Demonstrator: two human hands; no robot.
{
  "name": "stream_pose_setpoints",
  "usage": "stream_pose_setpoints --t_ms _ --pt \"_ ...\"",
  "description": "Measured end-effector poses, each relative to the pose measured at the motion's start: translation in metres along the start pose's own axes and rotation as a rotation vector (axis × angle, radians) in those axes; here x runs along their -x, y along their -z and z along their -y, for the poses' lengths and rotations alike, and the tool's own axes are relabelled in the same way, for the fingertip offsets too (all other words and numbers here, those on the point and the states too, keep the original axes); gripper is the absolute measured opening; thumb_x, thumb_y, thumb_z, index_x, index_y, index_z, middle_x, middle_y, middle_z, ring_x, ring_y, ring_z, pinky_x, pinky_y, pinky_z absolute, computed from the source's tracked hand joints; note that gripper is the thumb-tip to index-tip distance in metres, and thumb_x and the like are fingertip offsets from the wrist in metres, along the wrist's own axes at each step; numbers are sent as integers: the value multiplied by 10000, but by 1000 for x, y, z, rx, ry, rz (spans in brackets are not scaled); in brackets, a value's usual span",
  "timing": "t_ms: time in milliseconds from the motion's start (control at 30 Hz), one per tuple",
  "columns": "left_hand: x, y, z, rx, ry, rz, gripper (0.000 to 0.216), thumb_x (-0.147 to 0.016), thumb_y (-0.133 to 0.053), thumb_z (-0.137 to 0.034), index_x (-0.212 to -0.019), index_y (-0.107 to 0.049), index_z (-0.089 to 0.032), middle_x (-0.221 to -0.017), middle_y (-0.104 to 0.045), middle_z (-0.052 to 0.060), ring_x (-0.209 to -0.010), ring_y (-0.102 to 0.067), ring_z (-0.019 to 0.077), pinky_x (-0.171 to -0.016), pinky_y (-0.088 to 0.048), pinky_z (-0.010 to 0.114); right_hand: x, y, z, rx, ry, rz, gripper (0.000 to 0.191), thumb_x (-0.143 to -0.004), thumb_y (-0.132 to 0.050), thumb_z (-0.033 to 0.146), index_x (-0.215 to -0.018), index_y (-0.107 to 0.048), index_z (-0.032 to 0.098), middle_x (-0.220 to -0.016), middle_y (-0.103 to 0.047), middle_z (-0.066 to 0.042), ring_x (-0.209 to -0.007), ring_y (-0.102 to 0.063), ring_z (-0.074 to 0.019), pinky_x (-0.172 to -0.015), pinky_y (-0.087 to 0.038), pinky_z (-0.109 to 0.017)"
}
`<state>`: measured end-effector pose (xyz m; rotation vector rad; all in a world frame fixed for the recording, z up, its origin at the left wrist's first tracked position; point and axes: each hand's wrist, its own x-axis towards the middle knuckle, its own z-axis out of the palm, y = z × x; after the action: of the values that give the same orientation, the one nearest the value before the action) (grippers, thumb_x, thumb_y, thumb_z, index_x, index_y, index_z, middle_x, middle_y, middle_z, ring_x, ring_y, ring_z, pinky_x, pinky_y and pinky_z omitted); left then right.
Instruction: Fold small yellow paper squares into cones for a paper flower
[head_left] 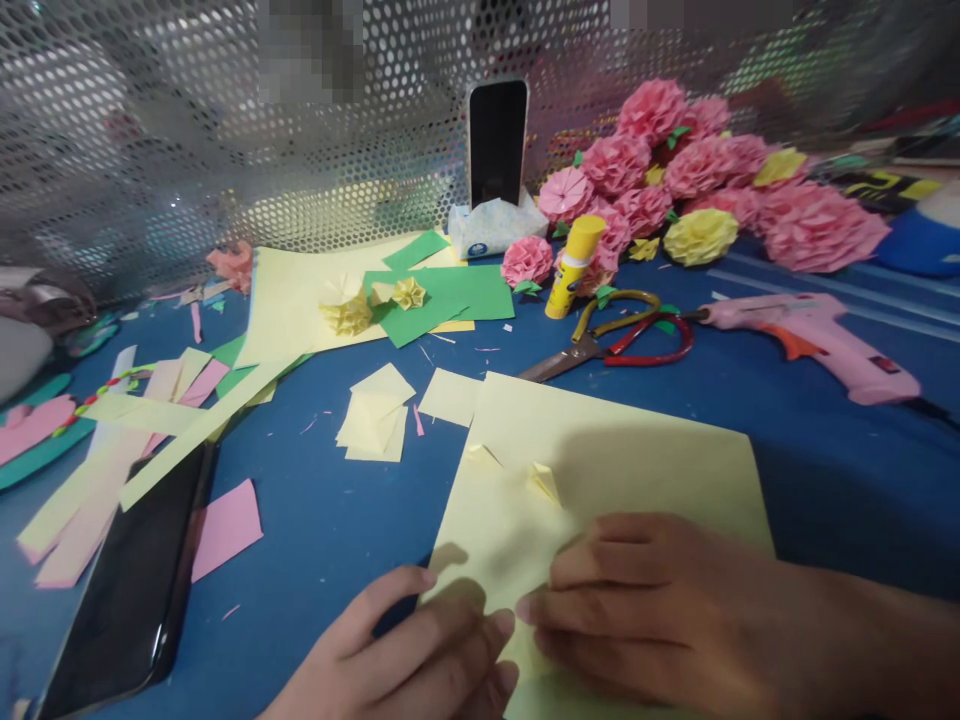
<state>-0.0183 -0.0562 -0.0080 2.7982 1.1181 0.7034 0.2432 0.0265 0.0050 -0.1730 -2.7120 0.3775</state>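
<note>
My left hand (420, 640) is low in the middle, fingers curled with their tips pressed down over the pale yellow sheet (645, 450). Opposite it, my right hand (652, 610) has its fingers bent together, tips almost meeting those of the left. Between the fingertips shows a small piece of yellow paper (529, 658), mostly hidden by both hands. Two small folded yellow paper pieces, one a petal shape (544, 484) and the other a flatter fold (484, 456), lie on the sheet beyond the fingers. Left of the sheet lie small yellow paper squares (375, 415).
Scissors (559, 360), a glue stick (576, 268) and a pink glue gun (817, 335) lie beyond the sheet. Pink paper flowers (697, 170) are heaped behind. A phone (496, 145) stands against tissues; another phone (135, 590) lies left among paper strips (202, 430). Perforated metal (180, 170) borders the back.
</note>
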Motion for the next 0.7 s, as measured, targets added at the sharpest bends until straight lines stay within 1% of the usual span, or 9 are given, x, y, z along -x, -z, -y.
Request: stream_pose_setpoints --t_ms 100,133,200,300,400,433,500,600,700 --pt "-2 -4 3 32 -10 -79 264 -1049 -484 -191 -1005 -728 -281 -1040 -775 -95 -1056 -699 50 -1222 -273 248 -1 1 1 36 -6 7 242 -1059 -465 236 -1109 -691 165 -1076 -748 -11 -1003 -633 -128 -776 -508 -281" --pt "-4 -6 4 43 -23 -116 253 -1046 -491 -197 -990 -725 -273 -1034 -776 -94 -1041 -702 51 -1230 -256 255 -1 1 1 55 -9 28 251 -1061 -463 269 -1127 -683 166 -1069 -745 -20 -1020 -633 -134 -783 -503 -286" --pt "-6 -10 6 64 -30 -175 192 -1030 -524 -224 -1007 -712 -253 -1023 -779 -70 -985 -720 76 -1213 -304 287 -2 2 2 94 -13 68 301 -1065 -440 343 -1166 -666 171 -1086 -730 -38 -1055 -624 -151 -804 -488 -302" --pt "-10 -11 6 114 44 -202 135 -1007 -547 -266 -1044 -666 -216 -964 -778 -21 -894 -734 116 -1145 -408 323 -6 2 3 137 -28 87 387 -1068 -384 441 -1203 -651 194 -1145 -703 -49 -1082 -602 -182 -863 -444 -325" --pt "-14 -4 4 144 66 -196 126 -1011 -523 -259 -1014 -624 -184 -904 -754 -12 -851 -722 114 -1125 -413 304 -13 -3 6 159 -45 88 459 -1059 -353 519 -1263 -619 205 -1160 -687 -53 -1087 -578 -201 -910 -403 -344" --pt "-16 -1 4 143 56 -168 125 -1015 -514 -249 -997 -616 -179 -885 -744 -16 -850 -717 112 -1120 -409 293 -16 -6 7 161 -46 84 466 -1054 -359 531 -1269 -613 204 -1163 -683 -51 -1086 -570 -203 -920 -394 -349" --pt "-17 5 2 140 57 -111 139 -1019 -504 -234 -938 -602 -179 -834 -717 -26 -822 -704 112 -1096 -420 291 -20 -13 11 161 -49 71 459 -1040 -392 549 -1216 -630 197 -1167 -677 -50 -1090 -553 -207 -935 -384 -357" --pt "-15 6 2 139 87 -69 189 -1021 -498 -239 -855 -576 -193 -759 -659 -39 -701 -649 105 -1052 -459 328 -21 -22 18 175 -85 52 476 -1027 -398 582 -1090 -663 192 -1174 -673 -65 -1109 -531 -215 -954 -381 -366" --pt "-11 3 3 123 65 -59 191 -1013 -525 -243 -840 -596 -203 -759 -620 -48 -653 -587 93 -1064 -436 351 -13 -19 23 264 -144 59 555 -1033 -313 614 -1233 -639 212 -1199 -675 -74 -1074 -539 -226 -936 -386 -378"
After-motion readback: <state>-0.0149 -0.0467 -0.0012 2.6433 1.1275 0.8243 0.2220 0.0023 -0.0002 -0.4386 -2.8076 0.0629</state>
